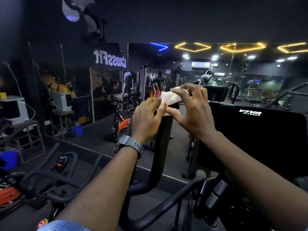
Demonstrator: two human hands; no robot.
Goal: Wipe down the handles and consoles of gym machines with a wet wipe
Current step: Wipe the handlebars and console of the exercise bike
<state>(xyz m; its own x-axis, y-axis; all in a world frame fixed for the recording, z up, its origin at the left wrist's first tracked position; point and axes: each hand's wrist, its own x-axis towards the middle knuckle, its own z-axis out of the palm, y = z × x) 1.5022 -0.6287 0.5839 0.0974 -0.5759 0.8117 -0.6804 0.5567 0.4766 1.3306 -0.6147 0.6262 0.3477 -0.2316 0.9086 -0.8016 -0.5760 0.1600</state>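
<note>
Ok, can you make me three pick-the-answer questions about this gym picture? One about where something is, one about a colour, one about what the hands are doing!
1. Where is the wipe?
A. on the floor
B. at the top of the upright handle
C. on the console

2. What colour is the wipe?
A. white
B. blue
C. orange

3. What are the hands doing?
A. hanging idle
B. both holding the wipe
C. only one holds it

Answers: B, the wipe sits atop the upright handle. A, it looks white. B, the left hand and right hand both pinch it.
</note>
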